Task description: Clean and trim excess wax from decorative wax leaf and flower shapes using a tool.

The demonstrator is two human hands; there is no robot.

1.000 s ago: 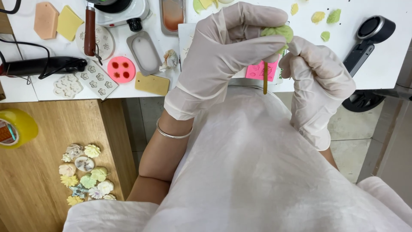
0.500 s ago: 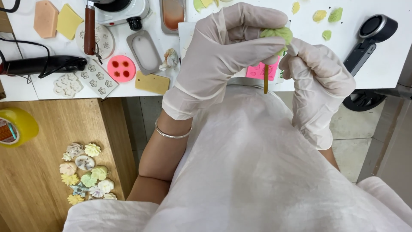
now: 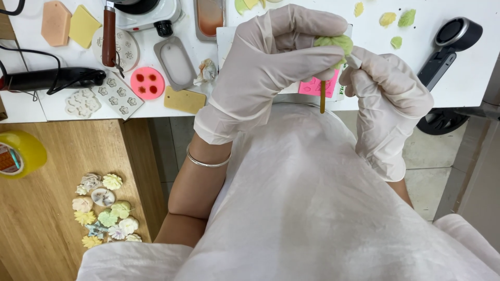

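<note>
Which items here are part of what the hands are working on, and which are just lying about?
In hand:
left hand
right hand
pale green moulded piece
thin brown stick

Lying about:
round pink mould
yellow tape roll
pile of small pastel flower shapes
black tool
green leaf pieces

You sit at a small craft workshop bench, the kind set up for casting little ornaments. The white worktop (image 3: 469, 78) in front of you carries silicone moulds: a round pink mould (image 3: 147, 83), a clear flower-pattern mould sheet (image 3: 115, 94) and an oblong grey mould (image 3: 177, 62). A small electric hotplate (image 3: 148, 13) stands at the back beside a wooden-handled tool (image 3: 109, 34). On the wooden shelf (image 3: 41, 234) to your left lies a cluster of finished pastel flower pieces (image 3: 104, 211) beside a yellow tape roll (image 3: 18, 154).
</note>
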